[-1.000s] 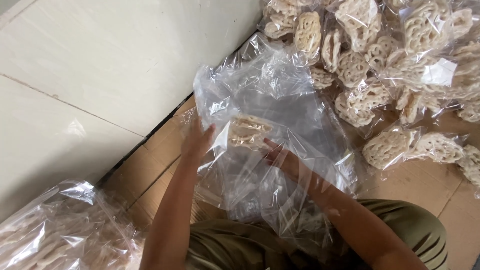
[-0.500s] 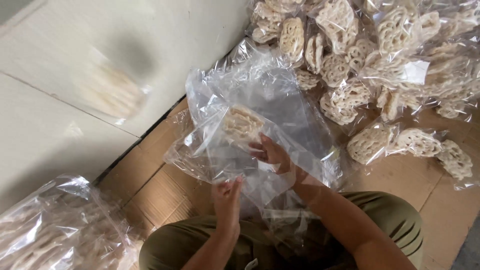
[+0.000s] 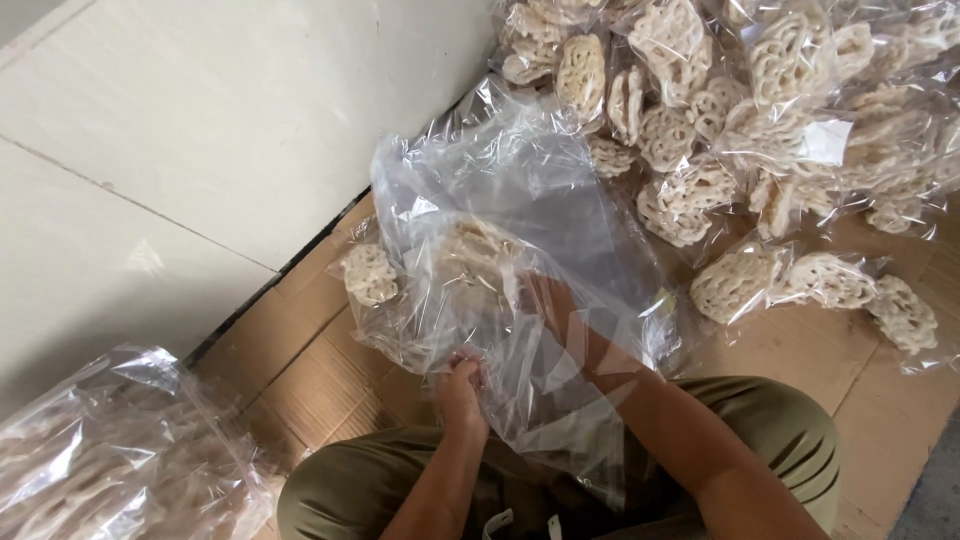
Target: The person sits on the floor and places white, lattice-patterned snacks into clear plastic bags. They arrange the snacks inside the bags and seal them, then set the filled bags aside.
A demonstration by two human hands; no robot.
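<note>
- Left hand pinches the near edge of a clear plastic bag, fingers pressed together on the film.
- Right hand sits inside the bag, seen through the plastic; I can't tell how its fingers are set, though it looks to be at the lacy white crackers held up above the cardboard floor.
- Risk, as I judge it: the film is thin and slick, so a slipping pinch could let the mouth sag and the brittle crackers tip out or snap.
- Loose big plastic sheet behind could snag.
- Half a second ago the right hand was outside the film; a small cracker pack now lies by the wall.
</note>
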